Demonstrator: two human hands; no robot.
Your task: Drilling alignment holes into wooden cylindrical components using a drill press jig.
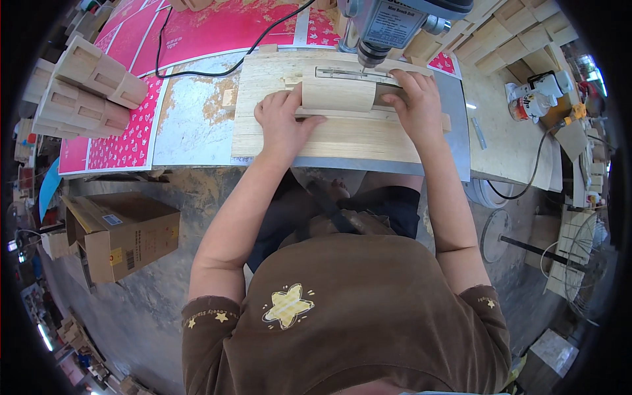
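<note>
Two hands, both bare, at opposite ends of one pale wooden piece (339, 95). Left hand (283, 125): fingers bent over the left end, thumb laid along the near edge; piece held between them. Right hand (419, 102): thumb and fingertips bent and set apart at the right end; cannot tell if it grips or only steadies.

Wooden piece: broad smooth face toward the person, one long slot with a metal strip (349, 74) behind. Lies on one flat pale board (329, 141), near the middle of the table (510, 148).

Above the slot: one bench drill (395, 26), its single chuck (372, 55) pointing down. Cannot tell whether the bit touches.

Board rests on one grey plate (455, 155). Behind, pink patterned sheeting (230, 29) crossed by a black cable (247, 58).

Table's left: stacked pale wooden parts (85, 92), overlapping, no sure count. Upper right: more stacked wooden blocks (520, 33), also too many hidden to count.

Right side: one white jar with a red label (528, 106); one slim bluish strip (478, 133) lying flat; a second black cable (536, 171) hanging past the edge.

Floor: one opened cardboard box (131, 240) at left; one wire-caged fan (582, 263) at right.
</note>
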